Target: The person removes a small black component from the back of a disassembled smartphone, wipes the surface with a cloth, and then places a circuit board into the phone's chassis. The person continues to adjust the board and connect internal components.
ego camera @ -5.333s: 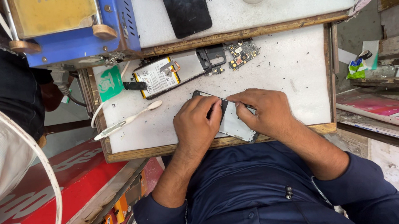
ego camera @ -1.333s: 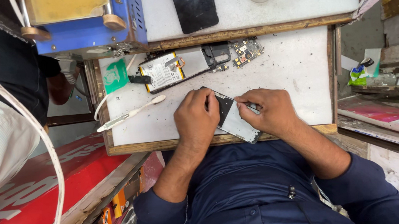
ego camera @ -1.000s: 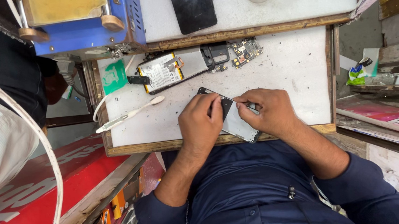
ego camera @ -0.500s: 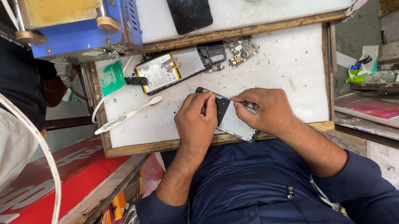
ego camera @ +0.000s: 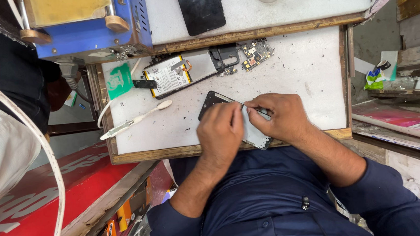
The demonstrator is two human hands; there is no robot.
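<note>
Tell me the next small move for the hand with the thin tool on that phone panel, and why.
Probably slide the thin metal tool a little further along the phone panel. The right hand pinches the tool with its tip lying on the panel's upper part, while the left hand presses down on the panel's middle, pinning it flat on the white work board.

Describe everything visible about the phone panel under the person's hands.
The phone panel is a flat, thin rectangle, dark at its upper left corner and pale grey toward its lower right. It lies slanted on the white work board, near the front wooden edge. The left hand presses on its middle; the right hand holds a thin metal tool over it.
</note>
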